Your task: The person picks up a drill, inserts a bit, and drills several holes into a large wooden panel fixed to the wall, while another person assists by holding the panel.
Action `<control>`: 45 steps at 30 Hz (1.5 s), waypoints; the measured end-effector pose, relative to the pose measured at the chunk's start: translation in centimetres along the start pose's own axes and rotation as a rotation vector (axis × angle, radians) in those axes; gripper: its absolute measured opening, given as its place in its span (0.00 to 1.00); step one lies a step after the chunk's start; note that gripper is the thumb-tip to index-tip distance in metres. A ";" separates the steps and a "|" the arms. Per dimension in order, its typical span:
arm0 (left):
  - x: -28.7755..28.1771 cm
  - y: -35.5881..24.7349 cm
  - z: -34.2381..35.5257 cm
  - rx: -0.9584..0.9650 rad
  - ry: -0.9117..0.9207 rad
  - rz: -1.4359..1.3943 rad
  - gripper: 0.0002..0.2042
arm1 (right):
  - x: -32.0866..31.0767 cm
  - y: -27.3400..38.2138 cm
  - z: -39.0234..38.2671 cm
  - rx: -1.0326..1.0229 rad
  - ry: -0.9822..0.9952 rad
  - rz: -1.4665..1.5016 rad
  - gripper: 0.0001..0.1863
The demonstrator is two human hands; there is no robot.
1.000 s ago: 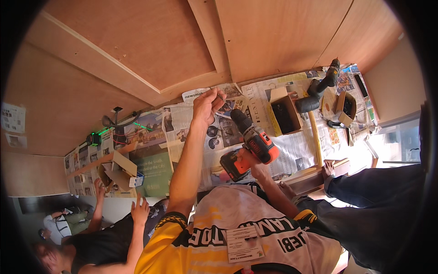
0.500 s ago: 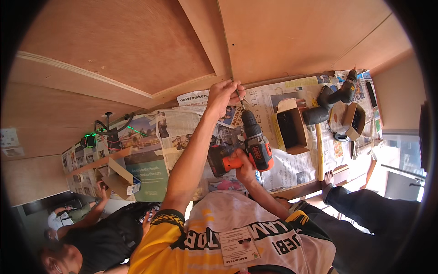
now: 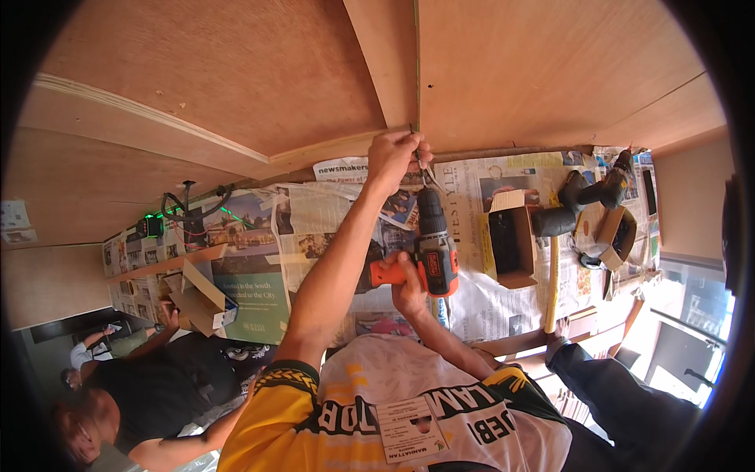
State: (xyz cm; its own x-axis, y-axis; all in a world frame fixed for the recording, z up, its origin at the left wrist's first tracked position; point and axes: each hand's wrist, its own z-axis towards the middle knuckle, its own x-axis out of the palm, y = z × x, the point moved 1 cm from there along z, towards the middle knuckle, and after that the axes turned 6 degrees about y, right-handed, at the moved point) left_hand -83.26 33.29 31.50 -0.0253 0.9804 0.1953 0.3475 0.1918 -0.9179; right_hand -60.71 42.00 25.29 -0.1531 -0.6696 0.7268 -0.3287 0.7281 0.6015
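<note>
My right hand (image 3: pixel 409 295) grips the orange handle of a black and orange cordless drill (image 3: pixel 439 256), which points away from me at the wood. Its bit (image 3: pixel 425 175) reaches up to the fingers of my left hand (image 3: pixel 393 164). Those fingers are pinched around a thin dark screw (image 3: pixel 413 130), its tip at the foot of a seam in the plywood panelling (image 3: pixel 543 75). Whether the bit touches the screw is hidden by the fingers.
Newspaper (image 3: pixel 464 236) covers the bench under my arms. Right of the drill stand an open carton (image 3: pixel 528 244), a second drill (image 3: pixel 604 189) and a smaller box (image 3: pixel 617 236). A green-lit laser level (image 3: pixel 149 226) sits left. One co-worker (image 3: pixel 169 377) is at the left, another person's leg (image 3: pixel 629 393) right.
My right hand has swung the drill to a straighter line behind my left fingers. The left hand keeps its pinch at the seam. The whole view has shifted a little.
</note>
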 end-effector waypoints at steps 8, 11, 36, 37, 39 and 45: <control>0.0 -0.6 -0.1 -0.008 -0.012 0.050 0.11 | 0.9 -0.2 0.7 -0.126 0.061 0.060 0.22; 0.1 -0.6 0.0 0.002 -0.017 0.045 0.11 | 0.4 -0.6 0.8 -0.123 0.070 0.084 0.22; 0.1 -0.8 0.2 -0.015 0.014 0.024 0.11 | 0.2 -0.7 0.7 -0.114 0.103 0.107 0.26; 0.1 -0.8 0.2 -0.018 0.013 0.025 0.11 | 0.2 -0.7 0.7 -0.106 0.101 0.109 0.26; 0.1 -0.7 0.2 -0.018 0.010 0.027 0.11 | 0.3 -0.5 0.7 -0.092 0.094 0.111 0.26; 0.0 -0.4 0.4 0.006 0.025 0.018 0.12 | 0.4 -0.4 0.9 -0.095 0.105 0.117 0.28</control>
State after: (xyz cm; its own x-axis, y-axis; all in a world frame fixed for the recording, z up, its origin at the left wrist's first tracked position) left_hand -83.78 33.22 31.74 0.0045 0.9824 0.1868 0.3417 0.1741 -0.9235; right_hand -61.49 41.27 25.03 -0.0852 -0.5638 0.8215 -0.2239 0.8142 0.5356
